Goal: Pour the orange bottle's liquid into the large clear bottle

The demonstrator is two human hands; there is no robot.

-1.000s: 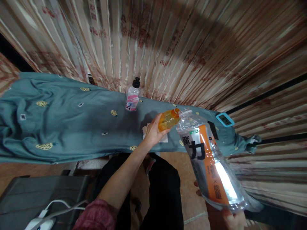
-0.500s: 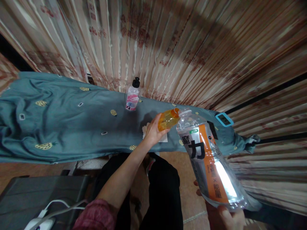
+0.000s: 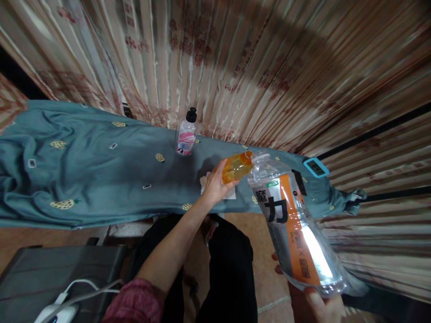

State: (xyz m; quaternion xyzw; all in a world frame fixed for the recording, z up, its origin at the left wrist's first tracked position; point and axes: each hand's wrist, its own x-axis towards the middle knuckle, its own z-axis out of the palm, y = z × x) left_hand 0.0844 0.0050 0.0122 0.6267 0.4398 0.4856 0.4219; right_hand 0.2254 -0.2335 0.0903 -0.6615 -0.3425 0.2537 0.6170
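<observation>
My left hand is closed round a small amber see-through bottle, tilted so its orange neck points right. That neck meets, or nearly meets, the mouth of a large clear plastic bottle with an orange and silver label. My right hand grips the large bottle near its base, thumb on the near side and fingertips showing on the left. The large bottle slants, mouth toward the table and base toward me. Below my left hand lie a white paper and a crumpled pale tissue, partly hidden.
A clear bottle with a pink label and black cap stands at the back of the table's teal cloth. A blue-framed digital clock lies right. Pleated curtains hang behind. A white charger with cables rests lower left.
Both hands and the two bottles hold nearly the same pose. The view has shifted very slightly.
</observation>
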